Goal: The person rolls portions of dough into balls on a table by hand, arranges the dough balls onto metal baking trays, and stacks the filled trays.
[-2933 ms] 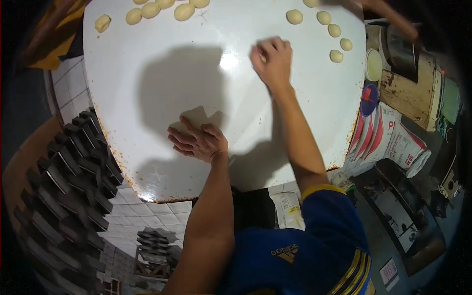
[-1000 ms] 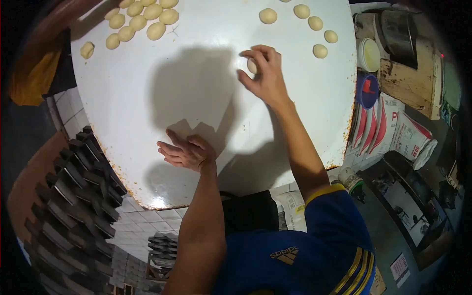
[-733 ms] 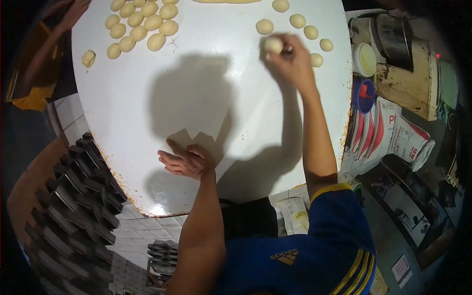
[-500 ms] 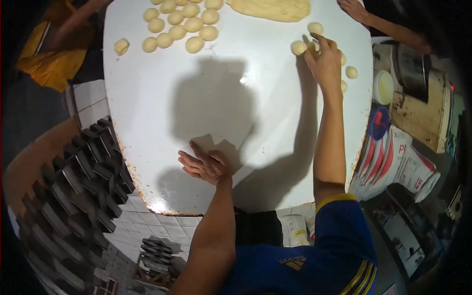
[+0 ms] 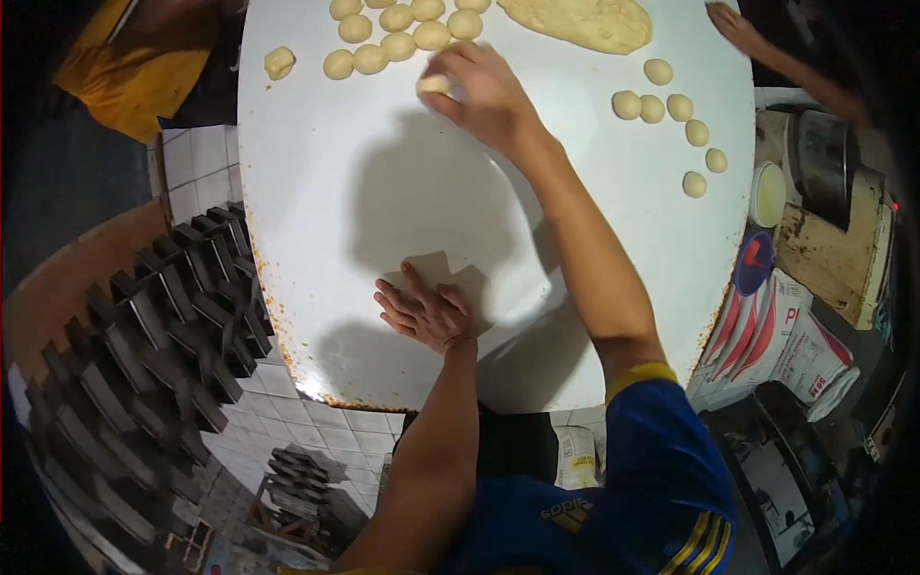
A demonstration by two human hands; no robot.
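Observation:
My right hand (image 5: 484,101), smeared a little by motion, is closed around a pale dough ball (image 5: 436,84) below the group of larger dough balls (image 5: 399,45). The hand hides part of that group's lower right side. My left hand (image 5: 426,311) is open, fingers spread, over the near part of the white table (image 5: 316,220), with nothing in it. Several smaller dough balls (image 5: 679,106) lie apart on the right. A big slab of dough (image 5: 585,21) rests at the far edge of the view.
One lumpy dough piece (image 5: 279,63) sits alone at the left. Another person's hand (image 5: 733,27) is at the table's far right edge. Stacked dark metal pans (image 5: 144,326) stand on the left floor; a tub (image 5: 769,194) and printed sacks (image 5: 786,335) are on the right.
My right hand has moved left from the smaller dough balls to one by the larger group and closed on it. My left hand stays nearly in place. The view has shifted slightly.

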